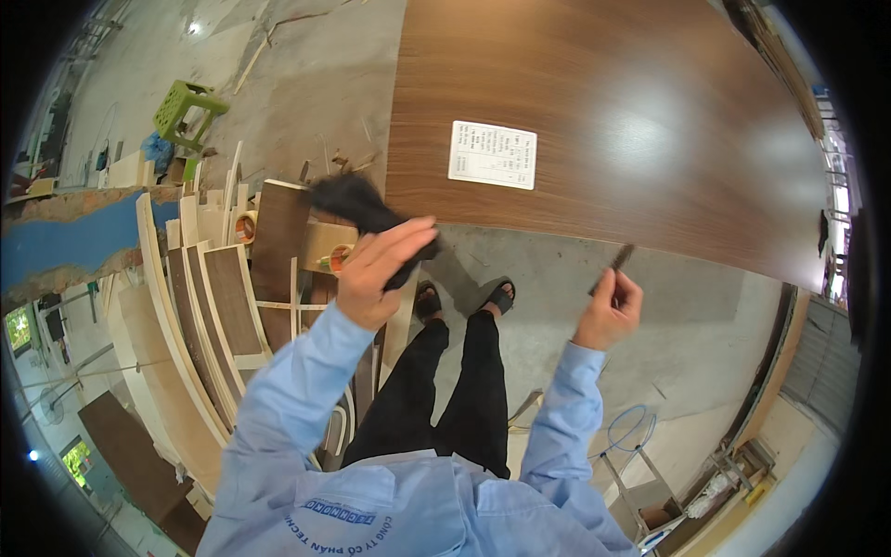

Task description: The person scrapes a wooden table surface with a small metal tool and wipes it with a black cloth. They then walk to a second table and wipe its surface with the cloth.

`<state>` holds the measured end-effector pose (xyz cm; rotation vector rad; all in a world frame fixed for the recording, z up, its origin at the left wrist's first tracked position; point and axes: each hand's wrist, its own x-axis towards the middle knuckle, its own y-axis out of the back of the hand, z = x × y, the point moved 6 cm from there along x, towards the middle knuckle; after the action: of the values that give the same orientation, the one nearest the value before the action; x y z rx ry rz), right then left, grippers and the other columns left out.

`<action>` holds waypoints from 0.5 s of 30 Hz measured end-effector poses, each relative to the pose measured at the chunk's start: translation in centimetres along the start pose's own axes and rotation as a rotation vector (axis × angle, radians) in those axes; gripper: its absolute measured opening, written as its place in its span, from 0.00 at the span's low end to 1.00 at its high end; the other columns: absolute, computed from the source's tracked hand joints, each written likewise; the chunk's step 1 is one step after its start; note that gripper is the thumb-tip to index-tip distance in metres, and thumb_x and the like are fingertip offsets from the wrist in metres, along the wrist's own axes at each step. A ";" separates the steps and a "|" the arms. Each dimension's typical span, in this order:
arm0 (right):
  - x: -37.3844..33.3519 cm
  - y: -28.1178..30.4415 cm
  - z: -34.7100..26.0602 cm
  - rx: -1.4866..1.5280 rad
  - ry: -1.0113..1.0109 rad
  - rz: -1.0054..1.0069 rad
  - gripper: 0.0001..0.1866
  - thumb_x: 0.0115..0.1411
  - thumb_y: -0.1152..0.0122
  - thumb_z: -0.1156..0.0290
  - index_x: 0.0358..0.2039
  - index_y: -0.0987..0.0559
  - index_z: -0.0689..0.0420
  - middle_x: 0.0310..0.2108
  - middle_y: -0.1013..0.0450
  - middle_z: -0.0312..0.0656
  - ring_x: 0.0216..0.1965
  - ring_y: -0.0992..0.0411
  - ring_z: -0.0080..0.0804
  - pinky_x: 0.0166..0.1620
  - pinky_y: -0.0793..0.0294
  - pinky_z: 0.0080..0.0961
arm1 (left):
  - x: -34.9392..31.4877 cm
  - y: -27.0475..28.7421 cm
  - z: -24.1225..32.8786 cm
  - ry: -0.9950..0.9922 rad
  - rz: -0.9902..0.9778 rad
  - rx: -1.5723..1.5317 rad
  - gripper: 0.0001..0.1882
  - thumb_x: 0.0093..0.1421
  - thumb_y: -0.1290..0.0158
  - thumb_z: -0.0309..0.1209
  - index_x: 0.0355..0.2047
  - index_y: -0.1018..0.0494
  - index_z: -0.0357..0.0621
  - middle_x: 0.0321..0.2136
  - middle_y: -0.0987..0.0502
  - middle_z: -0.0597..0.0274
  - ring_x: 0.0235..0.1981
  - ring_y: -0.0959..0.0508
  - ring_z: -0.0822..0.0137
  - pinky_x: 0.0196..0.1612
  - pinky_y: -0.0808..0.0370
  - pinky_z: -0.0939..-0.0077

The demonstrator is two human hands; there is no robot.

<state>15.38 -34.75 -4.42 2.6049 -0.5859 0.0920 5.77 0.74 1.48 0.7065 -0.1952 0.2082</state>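
A large brown wood-grain panel (594, 74) lies in front of me, with a white printed sheet (493, 155) on its surface. My left hand (376, 269) is closed on a limp black cloth (357, 206), smeared by motion, just off the panel's near left corner. Between the thumb and fingers of my right hand (611, 311) is a thin dark brown strip (625, 256). Its far tip meets the panel's near edge in the picture; whether it touches, I cannot tell.
Upright wooden boards and strips (200, 306) crowd my left, with rolls of tape (338, 259) among them. A green plastic stool (188, 113) stands farther off on the concrete floor. To the lower right are a metal frame (640, 478) and a blue hose (631, 427).
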 end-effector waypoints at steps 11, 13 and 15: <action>-1.0 6.9 5.8 0.416 -0.387 0.266 0.06 0.64 0.35 0.75 0.38 0.23 0.62 0.33 0.24 0.37 0.31 0.28 0.21 0.33 0.27 0.19 | 12.3 -17.3 7.9 -0.698 -0.322 0.214 0.41 0.50 0.48 0.16 0.67 0.34 0.51 0.70 0.37 0.71 0.29 0.24 0.68 0.33 0.26 0.73; -1.5 8.6 6.0 0.328 -0.328 0.257 0.06 0.64 0.35 0.75 0.38 0.23 0.62 0.32 0.24 0.37 0.31 0.28 0.21 0.33 0.27 0.19 | 10.5 -16.0 5.8 -0.659 -0.339 0.332 0.42 0.49 0.48 0.16 0.67 0.34 0.53 0.69 0.36 0.71 0.30 0.23 0.68 0.33 0.26 0.73; -2.8 9.7 7.5 0.287 -0.331 0.239 0.06 0.63 0.34 0.75 0.37 0.23 0.62 0.32 0.24 0.37 0.30 0.28 0.21 0.33 0.27 0.19 | 7.7 -9.9 3.1 -0.522 -0.315 0.475 0.40 0.45 0.47 0.14 0.63 0.28 0.48 0.64 0.28 0.62 0.27 0.23 0.67 0.31 0.27 0.72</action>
<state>8.53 -44.84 -7.41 2.8354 -1.0715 -0.1976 15.32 -7.76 -0.47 1.2460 -0.5378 -0.2476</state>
